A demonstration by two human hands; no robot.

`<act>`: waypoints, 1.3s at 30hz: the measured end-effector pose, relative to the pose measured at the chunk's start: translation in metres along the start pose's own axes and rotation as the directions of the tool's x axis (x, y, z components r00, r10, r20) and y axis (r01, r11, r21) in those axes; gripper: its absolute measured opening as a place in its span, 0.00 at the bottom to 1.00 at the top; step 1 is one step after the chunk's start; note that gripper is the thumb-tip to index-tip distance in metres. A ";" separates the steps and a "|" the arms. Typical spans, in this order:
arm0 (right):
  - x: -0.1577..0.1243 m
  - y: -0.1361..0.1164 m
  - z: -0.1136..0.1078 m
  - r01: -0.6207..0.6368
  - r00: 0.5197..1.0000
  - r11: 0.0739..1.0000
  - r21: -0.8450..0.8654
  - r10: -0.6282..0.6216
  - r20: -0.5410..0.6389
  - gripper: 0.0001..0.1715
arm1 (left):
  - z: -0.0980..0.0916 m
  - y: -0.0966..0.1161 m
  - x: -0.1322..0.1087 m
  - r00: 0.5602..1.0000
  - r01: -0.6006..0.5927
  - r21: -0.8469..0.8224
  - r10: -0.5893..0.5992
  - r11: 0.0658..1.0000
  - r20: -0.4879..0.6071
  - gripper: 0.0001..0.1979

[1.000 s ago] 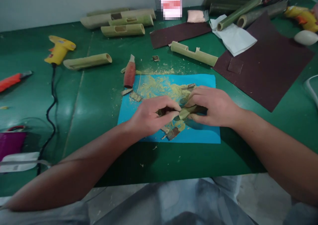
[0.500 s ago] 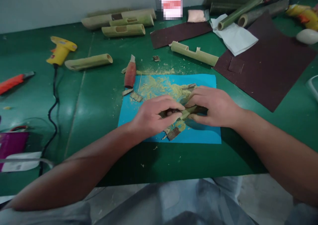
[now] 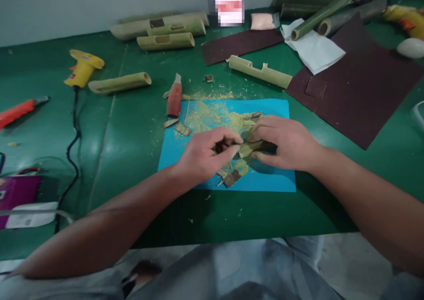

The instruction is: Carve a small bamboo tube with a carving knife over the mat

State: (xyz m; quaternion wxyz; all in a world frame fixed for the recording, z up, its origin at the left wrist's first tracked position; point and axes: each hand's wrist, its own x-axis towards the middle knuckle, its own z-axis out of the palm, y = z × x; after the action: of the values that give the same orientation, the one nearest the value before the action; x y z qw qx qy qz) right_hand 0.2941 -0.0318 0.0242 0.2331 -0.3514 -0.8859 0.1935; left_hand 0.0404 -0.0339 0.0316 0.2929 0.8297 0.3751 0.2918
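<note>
Over the blue sheet, my right hand grips a short green bamboo piece between thumb and fingers. Just left of the bamboo's end, my left hand is closed in a pinch. The space inside its curled fingers is dark, and what they hold, if anything, I cannot make out. Pale sawdust is spread over the sheet behind my hands. A small brown scrap lies below them. At the sheet's left edge rests a red-handled knife.
A notched bamboo tube lies behind the sheet. More bamboo tubes line the wall. A yellow glue gun stands at left, near another bamboo tube. Dark brown sheets and white paper are at right.
My left hand has drawn slightly left, off the bamboo piece, and its finger curl has opened a little, baring more of the bamboo's end. My right hand keeps its hold.
</note>
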 end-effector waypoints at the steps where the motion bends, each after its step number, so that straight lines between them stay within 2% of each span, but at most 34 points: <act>1: 0.000 -0.001 0.000 -0.009 1.000 1.000 -0.005 0.009 0.001 0.08 | 0.000 0.000 0.000 1.000 -0.001 0.004 0.001 1.000 -0.004 0.03; 4: -0.001 -0.003 0.001 -0.034 0.999 0.999 -0.009 0.033 -0.009 0.07 | -0.002 0.000 0.001 1.000 0.019 -0.009 -0.019 1.000 -0.006 0.03; 9: -0.001 -0.005 0.002 -0.056 0.998 0.998 -0.003 0.056 -0.021 0.08 | -0.002 0.001 0.003 0.987 0.160 -0.039 -0.160 0.986 0.002 0.03; 12: 0.000 -0.005 0.002 -0.051 0.999 0.999 -0.018 0.050 -0.018 0.07 | 0.001 0.005 0.004 0.978 0.200 -0.044 -0.202 0.979 -0.044 0.04; 15: 0.001 -0.004 0.001 -0.049 0.999 0.999 -0.012 0.049 -0.007 0.07 | 0.003 0.007 0.005 0.977 0.195 -0.055 -0.199 0.979 -0.077 0.05; 19: 0.002 -0.004 -0.001 -0.040 0.999 0.999 -0.013 0.040 -0.001 0.09 | 0.003 0.008 0.004 0.975 0.215 -0.073 -0.219 0.974 -0.048 0.06; 24: 0.002 -0.003 0.000 -0.034 0.999 0.999 -0.022 0.034 -0.008 0.09 | 0.004 0.008 0.004 0.975 0.195 -0.045 -0.199 0.980 -0.099 0.06; 28: 0.001 -0.003 0.002 -0.020 0.999 1.000 -0.023 0.020 -0.025 0.09 | 0.004 0.007 0.004 0.979 0.197 -0.036 -0.198 0.980 -0.046 0.06; 32: 0.001 -0.002 0.002 -0.016 0.999 1.000 -0.024 0.016 -0.031 0.09 | 0.004 0.005 0.005 0.981 0.166 -0.028 -0.168 0.986 -0.096 0.06; 36: 0.002 -0.001 0.000 -0.012 1.000 1.000 -0.025 0.012 -0.012 0.08 | 0.004 0.003 0.006 0.986 0.162 -0.035 -0.163 0.986 -0.036 0.07; 39: 0.003 -0.001 -0.002 -0.011 1.000 1.000 -0.023 0.011 0.002 0.08 | 0.005 0.003 0.006 0.982 0.174 -0.031 -0.175 0.984 -0.067 0.07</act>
State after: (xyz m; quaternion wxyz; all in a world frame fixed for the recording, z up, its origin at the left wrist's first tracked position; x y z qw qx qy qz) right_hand 0.2924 -0.0303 0.0270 0.2268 -0.3588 -0.8863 0.1852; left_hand 0.0480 -0.0319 0.0319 0.3142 0.7792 0.4528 0.2984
